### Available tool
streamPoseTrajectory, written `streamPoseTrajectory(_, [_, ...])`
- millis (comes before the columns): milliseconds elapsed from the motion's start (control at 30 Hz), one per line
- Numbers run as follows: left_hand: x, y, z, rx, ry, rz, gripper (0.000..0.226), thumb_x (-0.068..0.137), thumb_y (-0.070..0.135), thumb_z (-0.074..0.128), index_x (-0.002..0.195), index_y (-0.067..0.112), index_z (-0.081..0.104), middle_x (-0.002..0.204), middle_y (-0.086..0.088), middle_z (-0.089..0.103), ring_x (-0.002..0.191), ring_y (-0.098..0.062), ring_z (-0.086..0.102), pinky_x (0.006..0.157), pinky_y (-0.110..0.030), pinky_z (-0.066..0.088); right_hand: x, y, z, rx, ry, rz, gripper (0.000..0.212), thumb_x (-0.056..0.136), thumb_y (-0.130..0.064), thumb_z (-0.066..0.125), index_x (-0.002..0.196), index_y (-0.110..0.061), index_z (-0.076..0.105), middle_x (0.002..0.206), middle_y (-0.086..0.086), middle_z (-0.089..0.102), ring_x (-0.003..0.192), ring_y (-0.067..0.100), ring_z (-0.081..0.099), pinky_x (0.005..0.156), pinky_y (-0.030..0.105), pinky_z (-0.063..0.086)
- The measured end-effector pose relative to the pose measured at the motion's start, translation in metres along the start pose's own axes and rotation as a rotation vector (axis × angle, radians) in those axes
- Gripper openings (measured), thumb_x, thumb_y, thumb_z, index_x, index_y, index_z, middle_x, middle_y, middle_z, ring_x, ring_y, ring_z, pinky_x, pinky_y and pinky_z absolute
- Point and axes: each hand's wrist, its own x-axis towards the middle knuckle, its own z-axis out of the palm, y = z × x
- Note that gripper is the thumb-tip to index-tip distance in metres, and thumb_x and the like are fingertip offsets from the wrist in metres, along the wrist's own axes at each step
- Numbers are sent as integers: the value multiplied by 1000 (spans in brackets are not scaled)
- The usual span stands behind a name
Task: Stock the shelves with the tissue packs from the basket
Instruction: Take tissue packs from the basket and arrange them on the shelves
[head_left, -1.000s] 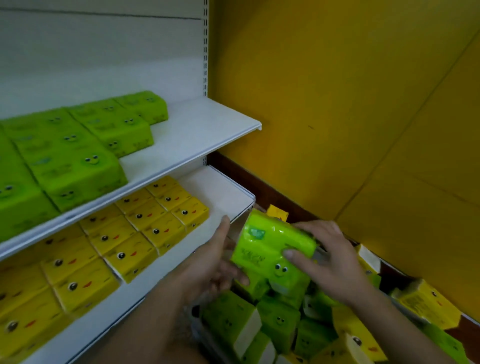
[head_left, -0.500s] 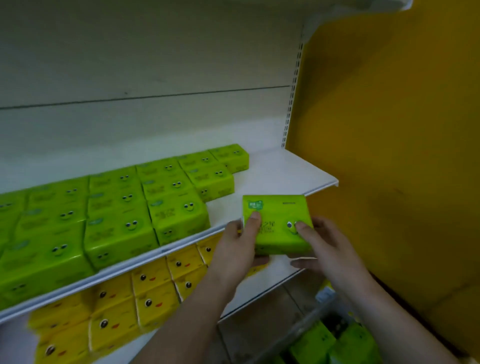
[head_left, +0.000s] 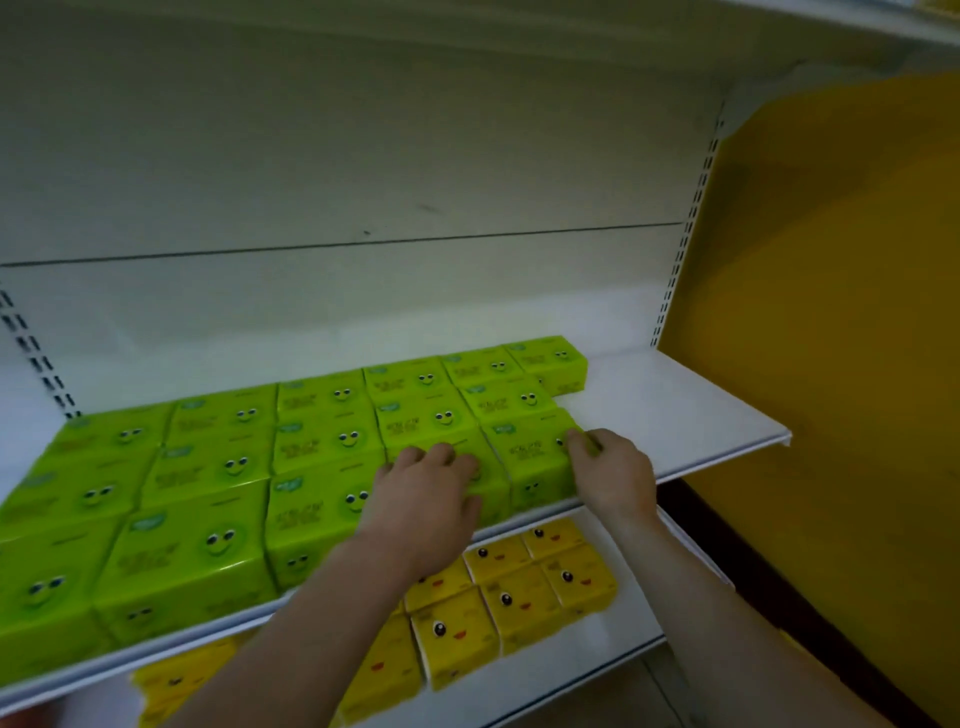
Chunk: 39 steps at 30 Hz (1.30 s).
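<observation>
Right hand pinches green pack — left hand flat.

A shop: slotted retail shelves stocked with tissue packs.

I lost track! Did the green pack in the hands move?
Yes. The green pack went up from beside the lower shelf onto the upper shelf, ending the front row.
</observation>
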Motion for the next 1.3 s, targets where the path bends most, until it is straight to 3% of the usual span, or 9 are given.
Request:
streamPoseTrajectory(200, [6,-5,-3,-41,135,24,39,94,43,41,126,27,56,128,0,55,122,-28,48,101,-41,43,4,-2,7,-23,-14,13,49,99,-51,40,118,-13,63,119,17,65,114,35,56,89,37,43])
streamPoseTrajectory(333, [1,29,2,-281,367,249,43,85,44,37,102,17,65,94,-7,67,91,-31,63,75,-41,54,-28,7,-22,49,166,-53,41,102,-43,41,114,-13,66,112,12,68,108,28,58,78,29,37])
streamPoseTrajectory(433, [-13,71,19,-492,229,386,30,88,44,45,97,22,63,83,1,68,83,-24,64,67,-37,52,-73,37,-56,-2,229,-83,29,101,-32,48,108,-13,68,104,8,71,99,23,60,72,26,35])
streamPoseTrajectory(567, [-35,113,61,-598,-72,526,20,92,39,55,95,22,64,80,0,69,82,-21,64,69,-35,49,-139,98,-98,-56,142,109,19,97,-34,55,101,-23,70,92,-1,71,87,17,64,74,31,49])
streamPoseTrajectory(767, [-78,164,142,-429,-516,735,17,92,25,51,89,17,66,93,-9,71,91,-27,65,72,-35,51,-236,181,-111,-406,-152,439,28,94,-36,56,115,-21,67,105,4,72,100,24,65,81,34,52])
streamPoseTrajectory(1000, [-110,185,198,-132,-842,651,34,94,11,47,126,7,58,131,-19,58,120,-33,57,95,-35,46,-298,213,-26,-221,-426,723,56,90,-58,55,131,-21,56,128,6,62,118,27,57,88,30,46])
streamPoseTrajectory(1133, [-109,178,205,-231,-896,549,33,97,14,49,129,7,56,133,-18,57,120,-32,57,93,-33,46,-300,229,5,-286,-358,731,55,80,-62,61,113,-18,62,113,10,68,108,30,63,78,30,47])
streamPoseTrajectory(1200, [-107,176,201,-362,-900,491,29,96,13,50,123,7,59,126,-19,62,113,-33,60,86,-32,47,-292,234,-6,-241,-310,724,57,78,-59,65,119,-19,58,116,8,67,110,28,62,78,30,45])
streamPoseTrajectory(1300, [-106,177,196,-475,-869,357,31,100,24,47,124,8,58,126,-17,63,115,-32,59,91,-32,46,-282,230,-43,4,-157,692,61,79,-42,74,132,-23,52,122,-2,60,112,20,58,86,27,45])
